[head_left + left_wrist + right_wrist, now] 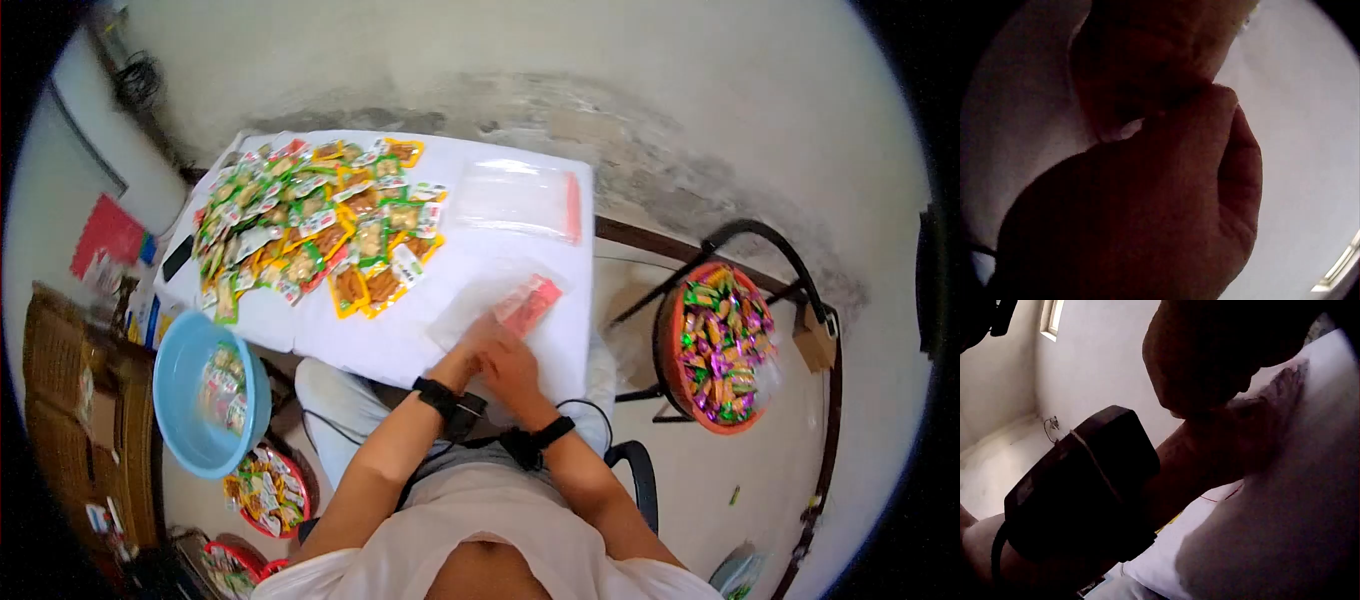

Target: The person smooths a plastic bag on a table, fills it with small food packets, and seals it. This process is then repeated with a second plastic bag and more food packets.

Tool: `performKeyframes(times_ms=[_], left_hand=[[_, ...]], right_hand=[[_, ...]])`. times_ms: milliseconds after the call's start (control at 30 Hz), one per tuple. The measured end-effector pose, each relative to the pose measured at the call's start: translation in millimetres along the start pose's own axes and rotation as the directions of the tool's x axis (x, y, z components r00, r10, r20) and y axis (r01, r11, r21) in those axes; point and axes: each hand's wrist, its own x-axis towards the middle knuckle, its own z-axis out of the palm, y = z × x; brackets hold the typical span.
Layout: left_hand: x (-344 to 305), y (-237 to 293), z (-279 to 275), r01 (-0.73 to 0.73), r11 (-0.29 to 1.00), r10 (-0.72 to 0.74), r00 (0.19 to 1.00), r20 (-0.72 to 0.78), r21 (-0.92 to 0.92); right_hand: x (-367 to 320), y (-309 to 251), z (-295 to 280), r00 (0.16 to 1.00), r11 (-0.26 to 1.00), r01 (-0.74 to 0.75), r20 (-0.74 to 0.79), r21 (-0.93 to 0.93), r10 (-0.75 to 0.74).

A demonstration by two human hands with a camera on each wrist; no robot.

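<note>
A clear plastic bag [455,312] with a red-and-pink printed part [530,305] lies at the table's near right. Both hands meet at its near edge: my left hand [476,342] touches my right hand [513,372], which is partly over it. In the left wrist view my left hand [1122,206] is dark, its fingers bent, against the right hand [1154,56]. The right wrist view shows the right hand [1222,356] in shadow above the left hand [1241,434]. Fingertips are hidden, so whether either pinches the bag cannot be told.
Many small green and yellow snack packets [310,220] are heaped on the white table's left. Flat clear bags [515,200] lie at the back right, a dark phone [178,257] at the left edge. A blue basin [170,400] stands left, a red basin of wrapped sweets [725,345] right.
</note>
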Motion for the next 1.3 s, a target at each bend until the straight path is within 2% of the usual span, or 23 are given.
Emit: performKeyframes(times_ms=[33, 100, 200, 233, 300, 333, 400, 433, 500, 533, 567, 600, 633, 700, 733, 800, 833, 900, 933, 1000, 1133, 1233, 1300], left_hand=[[0.5, -0.3, -1.8, -0.001, 0.994, 0.0, 1.0, 0.007, 0.108], [-0.8, -1.4, -5.3, 0.019, 0.972, -0.022, 1.0, 0.009, 0.233], [-8.1, -7.5, -6.2, 0.005, 0.953, 0.02, 0.997, -0.079, 0.304], [-9.9, -9.0, -3.4, 0.013, 0.952, 0.014, 0.996, -0.086, 0.307], [-13.6, -12.0, 2.5, 0.043, 0.977, 0.015, 0.963, -0.27, 0.208], [-14.4, -19.6, 4.1, 0.047, 0.977, 0.013, 0.962, -0.273, 0.21], [-15.1, -35.2, 2.5, -0.162, 0.969, 0.193, 0.968, -0.159, 0.188], [-23.9, -22.4, -4.0, -0.157, 0.969, 0.188, 0.969, -0.16, 0.191], [-49.6, 19.6, -23.9, -0.201, 0.9, 0.243, 0.968, -0.061, 0.387], [-52.9, 12.9, -29.0, -0.201, 0.899, 0.243, 0.968, -0.061, 0.388], [-55.7, 4.1, -33.9, -0.158, 0.87, 0.125, 0.987, 0.1, 0.466], [-58.7, -4.4, -37.0, -0.129, 0.827, -0.011, 0.969, 0.246, 0.546], [-67.6, -1.4, -36.7, -0.13, 0.826, -0.01, 0.97, 0.245, 0.549], [-87.0, 10.1, -31.4, -0.136, 0.621, 0.073, 0.991, 0.115, 0.772], [-86.9, 7.2, -31.1, -0.137, 0.622, 0.073, 0.99, 0.117, 0.771], [-86.1, -0.5, -29.0, -0.194, 0.36, 0.273, 0.957, 0.096, 0.913], [-82.8, 1.7, -28.9, -0.197, 0.361, 0.274, 0.957, 0.098, 0.911], [-70.3, 7.6, -27.3, -0.254, 0.602, 0.268, 0.957, 0.107, 0.757], [-66.2, 6.5, -24.2, -0.259, 0.602, 0.272, 0.956, 0.111, 0.756], [-57.5, 1.0, -17.9, -0.358, 0.564, 0.442, 0.892, 0.094, 0.744], [-46.1, -2.8, 2.4, -0.388, 0.583, 0.475, 0.876, 0.087, 0.714], [-46.2, 3.8, 3.7, -0.397, 0.595, 0.496, 0.866, 0.069, 0.699], [-66.8, 25.2, -11.1, -0.197, 0.526, 0.142, 0.98, 0.143, 0.828]], right_hand=[[1.9, -1.0, -1.1, 1.0, 0.999, 0.021, 0.013, 0.032, -0.021], [7.3, -4.8, -9.0, 0.998, 0.997, -0.056, 0.006, 0.049, 0.056], [4.0, -4.7, -11.7, 0.995, 0.992, -0.105, 0.004, 0.067, 0.105], [1.2, -3.4, -11.2, 0.995, 0.992, -0.102, 0.007, 0.076, 0.102], [-3.3, -0.5, -10.0, 0.993, 0.993, -0.117, 0.012, 0.007, 0.117], [-3.6, -0.5, -10.7, 0.993, 0.993, -0.116, 0.014, 0.012, 0.115], [-2.8, -3.6, -12.0, 0.987, 0.984, -0.161, 0.003, 0.073, 0.162], [-1.7, -6.6, -12.4, 0.987, 0.983, -0.163, 0.004, 0.079, 0.164], [1.0, -10.3, -14.3, 0.984, 0.983, -0.173, 0.049, 0.062, 0.17], [1.2, -10.3, -13.2, 0.984, 0.983, -0.174, 0.049, 0.063, 0.171], [1.6, -10.0, -11.0, 0.989, 0.987, -0.147, 0.024, 0.063, 0.146], [2.3, -9.4, -8.4, 0.993, 0.991, -0.119, -0.002, 0.062, 0.119], [1.7, -8.4, -6.5, 0.993, 0.991, -0.118, -0.004, 0.064, 0.118], [-3.6, -6.4, -2.9, 0.985, 0.987, -0.16, 0.075, 0.027, 0.158], [-5.6, -4.5, 1.3, 0.984, 0.986, -0.162, 0.075, 0.026, 0.16], [-10.9, -2.6, 9.0, 0.984, 0.988, -0.143, 0.111, 0.048, 0.137], [-6.6, -8.0, 6.6, 0.984, 0.988, -0.145, 0.111, 0.046, 0.14], [5.1, -19.4, -0.8, 0.999, 1.0, -0.012, 0.042, -0.013, 0.012], [5.9, -19.2, -2.6, 0.999, 1.0, -0.013, 0.04, -0.019, 0.014], [7.5, -18.2, -5.4, 0.999, 0.999, -0.005, 0.042, -0.037, 0.007], [9.7, -18.1, -19.3, 0.998, 0.995, 0.037, 0.046, -0.096, -0.033], [9.7, -11.0, -20.2, 0.998, 0.989, -0.038, 0.036, -0.141, 0.044], [5.1, -9.7, -20.3, 0.993, 0.989, -0.103, 0.05, -0.108, 0.109]])
